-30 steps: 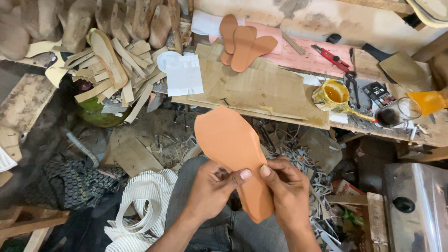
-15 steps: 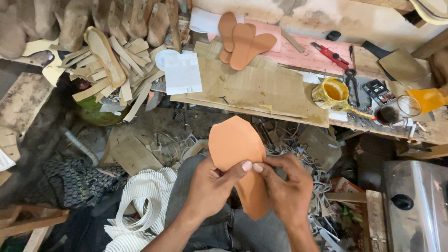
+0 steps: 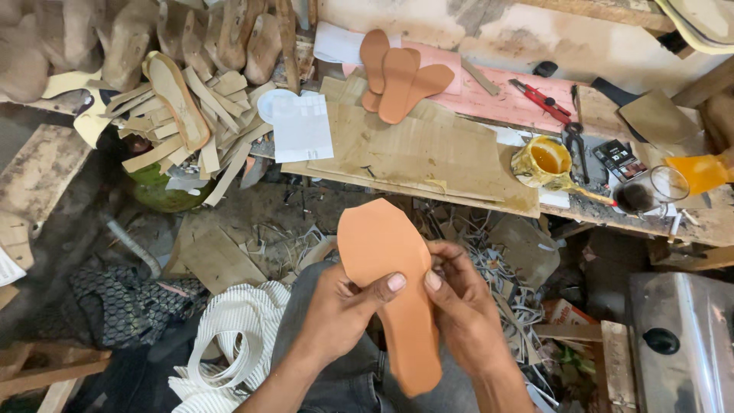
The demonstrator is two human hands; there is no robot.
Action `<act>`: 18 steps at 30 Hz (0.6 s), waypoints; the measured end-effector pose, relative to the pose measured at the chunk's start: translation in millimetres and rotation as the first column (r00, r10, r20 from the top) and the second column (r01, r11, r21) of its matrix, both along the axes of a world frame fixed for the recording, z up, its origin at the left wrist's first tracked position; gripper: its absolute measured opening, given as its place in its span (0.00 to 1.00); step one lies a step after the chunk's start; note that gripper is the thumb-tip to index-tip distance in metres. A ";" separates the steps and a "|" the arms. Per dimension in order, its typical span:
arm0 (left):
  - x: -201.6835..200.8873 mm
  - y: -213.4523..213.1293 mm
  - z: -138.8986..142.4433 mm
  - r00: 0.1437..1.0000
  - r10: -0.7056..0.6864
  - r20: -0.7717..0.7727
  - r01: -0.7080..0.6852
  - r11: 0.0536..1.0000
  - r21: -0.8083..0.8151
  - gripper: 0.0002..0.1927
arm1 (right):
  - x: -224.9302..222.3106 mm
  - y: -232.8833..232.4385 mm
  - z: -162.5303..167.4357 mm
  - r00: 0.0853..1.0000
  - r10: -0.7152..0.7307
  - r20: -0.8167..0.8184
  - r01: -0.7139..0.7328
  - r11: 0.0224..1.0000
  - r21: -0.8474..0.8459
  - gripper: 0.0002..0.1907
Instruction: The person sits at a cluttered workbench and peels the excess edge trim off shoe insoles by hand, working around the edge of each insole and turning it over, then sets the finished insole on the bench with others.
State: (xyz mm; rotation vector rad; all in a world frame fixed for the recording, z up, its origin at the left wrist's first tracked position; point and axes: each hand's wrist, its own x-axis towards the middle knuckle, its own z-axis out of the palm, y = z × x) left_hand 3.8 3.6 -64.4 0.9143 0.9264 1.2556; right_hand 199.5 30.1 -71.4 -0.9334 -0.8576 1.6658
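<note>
Grip: left hand [image 3: 340,313] and right hand [image 3: 459,306] both pinch the orange sole blank [image 3: 390,283] at its waist, thumbs on top, above the lap. Blank: thin, likely light, flexible leather; best held by its edges. Beyond: table [image 3: 413,157]; stacked soles [image 3: 397,76]; yellow glue pot [image 3: 544,160].

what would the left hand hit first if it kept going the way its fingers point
The left hand points up and right, across the orange sole that it holds. Straight on, it would most likely meet the right hand first, whose thumb nearly touches the left thumb, though depth is unclear.
</note>
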 end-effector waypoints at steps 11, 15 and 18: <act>2.0 8.6 8.6 0.998 0.031 0.056 -0.033 0.999 0.030 0.20 | -5.5 -0.9 -11.8 0.980 0.022 -0.198 -0.044 0.993 -0.106 0.15; 5.6 7.4 13.9 0.968 0.126 -0.215 -0.109 0.990 0.087 0.17 | -9.7 -5.5 -7.5 0.965 -0.134 0.224 0.077 0.966 0.246 0.17; 10.6 9.0 15.7 1.000 0.022 -0.020 -0.020 0.995 0.096 0.21 | -17.4 -6.1 -6.2 0.983 -0.085 -0.161 0.102 0.990 0.102 0.16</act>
